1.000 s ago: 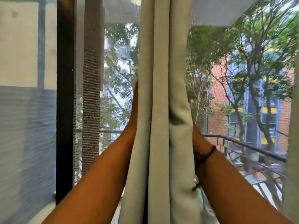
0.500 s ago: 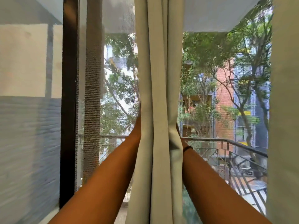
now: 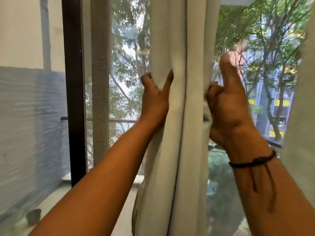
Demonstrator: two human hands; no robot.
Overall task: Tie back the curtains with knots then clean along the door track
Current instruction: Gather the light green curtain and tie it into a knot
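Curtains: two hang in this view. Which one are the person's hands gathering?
The middle curtain, bunched into folds between the left hand and right hand; the curtain at the right edge hangs untouched.

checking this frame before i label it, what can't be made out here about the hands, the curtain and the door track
Head view, the only one:
- Left hand: its fingers beyond the thumb are hidden behind the pale grey-green gathered curtain.
- Right hand: motion-blurred, fingertips tucked into the curtain edge, so the grip is unclear.
- Curtain top and hem: cut off by the frame edges; no knot visible.
- Door track: hidden by curtain and forearms.
- Small grey cup-like object: too blurred to identify.
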